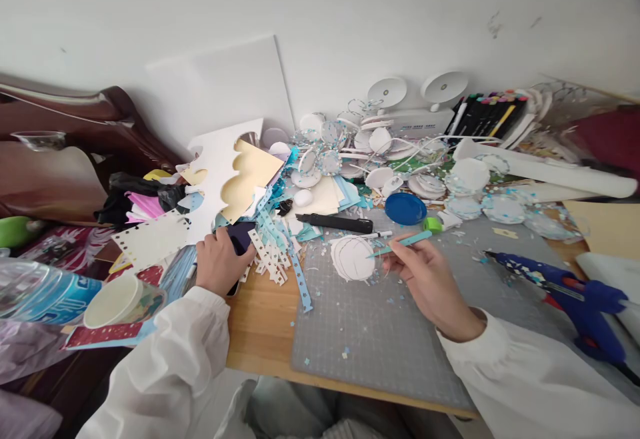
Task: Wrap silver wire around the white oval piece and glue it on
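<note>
My right hand (429, 280) is closed round a slim teal craft knife (400, 244), its tip lying on a white paper disc (353, 258) on the grey cutting mat (380, 332). My left hand (219, 264) is curled on a dark blue phone-like object (242, 236) at the left of the wooden table, beside strips of punched white paper (267, 256). Both arms wear white sleeves.
A blue glue gun (570, 296) lies at the right of the mat. A blue lid (405, 208), a black cutter (334, 222), white discs and paper scraps crowd the back. A marker set (487, 114) stands by the wall. A water bottle (40, 290) and paper cup (115, 300) lie left.
</note>
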`<state>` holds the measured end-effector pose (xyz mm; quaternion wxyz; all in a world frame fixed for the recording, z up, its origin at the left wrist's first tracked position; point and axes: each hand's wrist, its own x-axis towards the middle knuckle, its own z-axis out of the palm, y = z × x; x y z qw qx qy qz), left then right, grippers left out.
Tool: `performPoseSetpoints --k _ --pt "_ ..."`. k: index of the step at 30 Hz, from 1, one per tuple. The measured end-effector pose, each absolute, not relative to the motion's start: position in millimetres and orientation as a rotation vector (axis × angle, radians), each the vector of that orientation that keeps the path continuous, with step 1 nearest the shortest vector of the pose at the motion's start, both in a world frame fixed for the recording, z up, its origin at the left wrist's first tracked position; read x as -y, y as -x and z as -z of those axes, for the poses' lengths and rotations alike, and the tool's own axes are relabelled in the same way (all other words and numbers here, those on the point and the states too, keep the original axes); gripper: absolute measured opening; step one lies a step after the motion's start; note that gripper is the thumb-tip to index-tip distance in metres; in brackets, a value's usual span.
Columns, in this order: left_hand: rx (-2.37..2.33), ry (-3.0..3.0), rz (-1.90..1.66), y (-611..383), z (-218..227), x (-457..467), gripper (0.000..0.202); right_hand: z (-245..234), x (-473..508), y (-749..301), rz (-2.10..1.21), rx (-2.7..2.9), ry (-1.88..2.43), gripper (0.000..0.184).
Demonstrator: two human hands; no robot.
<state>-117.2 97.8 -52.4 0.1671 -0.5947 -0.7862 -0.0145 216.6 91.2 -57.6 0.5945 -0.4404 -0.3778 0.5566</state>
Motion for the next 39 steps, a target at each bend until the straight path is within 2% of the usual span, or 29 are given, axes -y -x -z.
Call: performPoseSetpoints --k 15,30,39 --pt "2.327 1.621 0.159 120.6 57.9 -98.7 0.074 61.7 -90.7 -217.6 -1.355 0.848 1.051 0.026" --pt "2.315 1.633 0.16 120.5 59.7 -100.5 0.067 60.6 -90.8 -217.4 -1.354 0.834 1.079 0.028" --pt "2.324 1.635 0.114 120.8 59.9 -99.0 0.07 60.4 -90.8 -217.4 -1.364 0.838 1.051 0.029"
